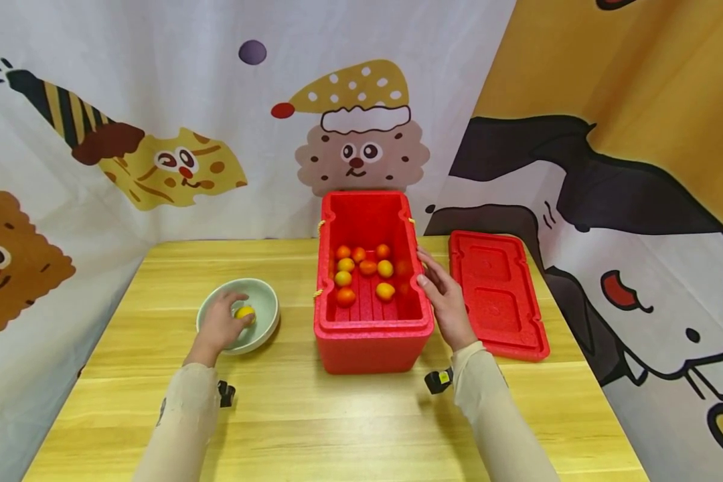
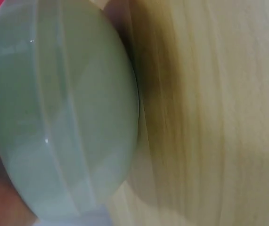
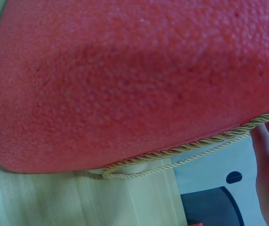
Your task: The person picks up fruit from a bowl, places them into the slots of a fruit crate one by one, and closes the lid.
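A pale green bowl [image 1: 268, 309] stands on the left of the table, and my left hand [image 1: 221, 320] reaches into it. A yellow cherry tomato [image 1: 244, 312] shows between that hand's thumb and curled fingers. In the left wrist view the bowl's outer side [image 2: 87, 108] fills much of the picture. My right hand [image 1: 447, 304] rests against the right rim of an open red foam box [image 1: 364, 351], thumb on the rim and fingers fairly straight. Inside the box lie several red, orange and yellow cherry tomatoes [image 1: 385, 291]. The right wrist view shows fingers beside the box's gold cord [image 3: 191, 147].
The red lid [image 1: 495, 294] lies flat on the table right of the box. Wooden table top [image 1: 337, 428] extends in front of the box and bowl. A curtain printed with cartoon figures [image 1: 217, 40] hangs behind and on both sides.
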A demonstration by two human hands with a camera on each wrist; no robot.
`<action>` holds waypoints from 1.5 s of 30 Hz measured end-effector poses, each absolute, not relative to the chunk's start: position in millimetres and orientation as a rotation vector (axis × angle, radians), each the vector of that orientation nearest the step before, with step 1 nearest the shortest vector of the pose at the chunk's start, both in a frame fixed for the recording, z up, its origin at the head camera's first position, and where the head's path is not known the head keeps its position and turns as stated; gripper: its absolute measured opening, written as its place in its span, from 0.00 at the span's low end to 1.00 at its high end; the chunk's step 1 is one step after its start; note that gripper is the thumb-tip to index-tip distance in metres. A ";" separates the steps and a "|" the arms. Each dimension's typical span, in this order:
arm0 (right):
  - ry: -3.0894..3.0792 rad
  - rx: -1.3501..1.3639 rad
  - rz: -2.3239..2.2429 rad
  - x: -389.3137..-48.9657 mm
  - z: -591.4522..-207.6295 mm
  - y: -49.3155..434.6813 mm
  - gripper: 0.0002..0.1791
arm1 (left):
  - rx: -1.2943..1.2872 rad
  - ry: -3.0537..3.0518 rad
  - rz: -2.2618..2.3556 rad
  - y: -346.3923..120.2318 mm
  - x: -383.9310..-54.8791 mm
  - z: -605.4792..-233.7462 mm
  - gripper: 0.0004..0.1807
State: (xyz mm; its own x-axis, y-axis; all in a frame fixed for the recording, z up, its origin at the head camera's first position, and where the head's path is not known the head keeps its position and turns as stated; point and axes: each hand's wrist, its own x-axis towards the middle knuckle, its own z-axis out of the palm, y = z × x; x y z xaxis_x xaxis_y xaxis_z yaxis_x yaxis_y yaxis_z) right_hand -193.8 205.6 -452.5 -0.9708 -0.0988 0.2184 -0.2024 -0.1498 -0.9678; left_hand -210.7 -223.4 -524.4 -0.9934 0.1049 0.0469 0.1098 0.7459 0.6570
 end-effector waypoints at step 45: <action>-1.974 0.362 2.271 -204.2 -474.7 209.3 0.26 | -0.117 -3.013 -1.081 -219.5 -210.9 -526.8 0.24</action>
